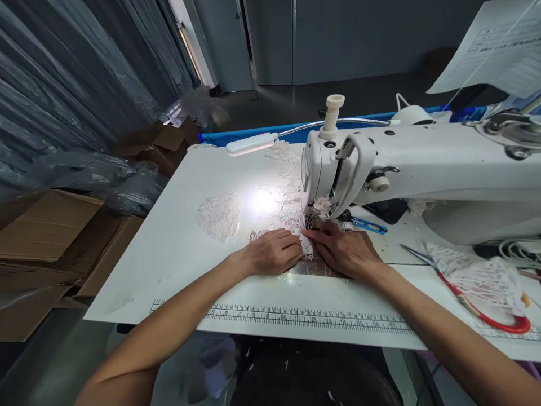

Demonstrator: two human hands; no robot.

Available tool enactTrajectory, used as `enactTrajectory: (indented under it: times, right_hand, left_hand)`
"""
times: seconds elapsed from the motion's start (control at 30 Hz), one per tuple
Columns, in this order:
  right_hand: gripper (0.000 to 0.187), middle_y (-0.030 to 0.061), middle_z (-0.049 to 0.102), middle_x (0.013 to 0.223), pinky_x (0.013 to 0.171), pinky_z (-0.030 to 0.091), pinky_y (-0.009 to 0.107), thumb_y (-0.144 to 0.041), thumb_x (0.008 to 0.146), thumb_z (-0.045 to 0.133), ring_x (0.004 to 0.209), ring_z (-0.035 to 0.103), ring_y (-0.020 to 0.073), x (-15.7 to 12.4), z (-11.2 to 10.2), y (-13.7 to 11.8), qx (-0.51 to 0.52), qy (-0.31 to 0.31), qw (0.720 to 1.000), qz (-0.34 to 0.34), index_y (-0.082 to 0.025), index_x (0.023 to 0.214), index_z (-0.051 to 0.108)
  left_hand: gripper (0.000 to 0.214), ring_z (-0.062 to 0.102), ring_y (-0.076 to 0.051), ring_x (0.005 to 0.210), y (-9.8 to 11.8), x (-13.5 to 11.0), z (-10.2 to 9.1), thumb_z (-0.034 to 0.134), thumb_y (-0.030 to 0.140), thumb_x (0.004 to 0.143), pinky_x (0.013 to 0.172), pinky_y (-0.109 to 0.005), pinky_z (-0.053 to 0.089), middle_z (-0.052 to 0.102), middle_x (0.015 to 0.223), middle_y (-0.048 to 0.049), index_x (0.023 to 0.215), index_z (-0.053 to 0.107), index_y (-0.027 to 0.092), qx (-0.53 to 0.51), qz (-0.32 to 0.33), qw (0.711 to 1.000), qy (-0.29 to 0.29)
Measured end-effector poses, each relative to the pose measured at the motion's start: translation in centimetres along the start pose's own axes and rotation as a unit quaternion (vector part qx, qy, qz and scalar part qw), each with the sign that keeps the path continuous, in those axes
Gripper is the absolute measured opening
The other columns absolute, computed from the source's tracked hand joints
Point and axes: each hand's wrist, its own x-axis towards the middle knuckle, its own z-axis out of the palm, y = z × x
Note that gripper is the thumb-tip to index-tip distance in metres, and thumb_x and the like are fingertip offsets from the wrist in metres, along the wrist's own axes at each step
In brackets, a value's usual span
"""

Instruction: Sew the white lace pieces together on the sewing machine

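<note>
A piece of white lace lies under the needle area of a white sewing machine. My left hand rests on the lace left of the presser foot, its fingers curled over the edge. From the other side, my right hand holds the lace close to the foot, index finger stretched toward it and the other fingers bent. Part of the lace is hidden under both hands. More lace trails behind the foot, lit by the lamp. A separate lace piece lies to the left.
Red-handled scissors lie at the right, partly under white lace. Blue thread snips sit beneath the machine arm. A printed ruler runs along the table's front edge. Cardboard boxes stand left of the table.
</note>
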Motion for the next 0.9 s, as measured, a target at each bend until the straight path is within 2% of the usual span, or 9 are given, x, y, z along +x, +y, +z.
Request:
enactTrajectory:
  times: [0.2, 0.3, 0.43, 0.53, 0.73, 0.9]
  right_hand:
    - [0.041, 0.012, 0.061, 0.101, 0.051, 0.03, 0.027, -0.032, 0.096, 0.035, 0.066, 0.053, 0.017, -0.6, 0.2, 0.0, 0.048, 0.023, 0.999, 0.006, -0.03, 0.129, 0.06]
    - [0.041, 0.0118, 0.06, 0.102, 0.055, 0.035, 0.027, -0.031, 0.096, 0.037, 0.065, 0.053, 0.0154, -0.8, 0.2, 0.2, 0.085, 0.016, 0.996, 0.01, -0.028, 0.13, 0.059]
    - [0.041, 0.0105, 0.061, 0.1, 0.055, 0.037, 0.027, -0.031, 0.096, 0.038, 0.063, 0.052, 0.0147, -1.1, 0.3, 0.5, 0.119, 0.01, 0.992, 0.032, -0.028, 0.133, 0.056]
    - [0.041, 0.0105, 0.061, 0.097, 0.057, 0.038, 0.027, -0.03, 0.096, 0.038, 0.065, 0.054, 0.0156, -1.2, 0.3, 0.8, 0.142, 0.016, 0.989, 0.024, -0.026, 0.131, 0.058]
    - [0.043, 0.0102, 0.06, 0.103, 0.063, 0.041, 0.028, -0.024, 0.092, 0.043, 0.073, 0.056, 0.0175, -1.4, 0.5, 1.0, 0.134, 0.01, 0.991, 0.003, -0.031, 0.132, 0.057]
    - [0.042, 0.011, 0.059, 0.107, 0.065, 0.043, 0.03, -0.024, 0.092, 0.042, 0.074, 0.057, 0.0181, -1.4, 0.5, 0.9, 0.122, 0.01, 0.993, 0.005, -0.029, 0.131, 0.058]
  left_hand:
    - [0.014, 0.062, -0.014, 0.078, 0.4, -0.2, -0.1, 0.054, 0.019, 0.092, 0.071, -0.032, 0.05, 0.069, 0.096, -0.006, 0.084, 0.065, 0.016, -0.02, -0.027, 0.999, 0.008]
    - [0.015, 0.062, -0.014, 0.075, 0.4, -0.2, -0.2, 0.054, 0.017, 0.091, 0.071, -0.034, 0.049, 0.069, 0.098, -0.0055, 0.081, 0.065, 0.017, -0.008, -0.029, 0.999, 0.012]
    - [0.013, 0.061, -0.014, 0.074, 0.3, 0.0, -0.1, 0.054, 0.016, 0.09, 0.072, -0.034, 0.049, 0.07, 0.097, -0.0048, 0.081, 0.064, 0.017, -0.005, -0.025, 0.999, 0.026]
    - [0.01, 0.062, -0.013, 0.074, 0.3, 0.1, -0.1, 0.055, 0.014, 0.089, 0.071, -0.032, 0.049, 0.071, 0.097, -0.0047, 0.083, 0.063, 0.016, -0.006, -0.014, 0.999, 0.042]
    - [0.008, 0.066, -0.014, 0.083, 0.4, 0.1, -0.1, 0.054, 0.014, 0.091, 0.073, -0.032, 0.05, 0.072, 0.099, -0.0042, 0.088, 0.062, 0.016, -0.014, -0.011, 0.999, 0.04]
    - [0.006, 0.067, -0.015, 0.089, 0.5, 0.1, -0.2, 0.056, 0.015, 0.091, 0.074, -0.032, 0.052, 0.072, 0.1, -0.0049, 0.09, 0.062, 0.016, -0.014, 0.007, 0.999, 0.05]
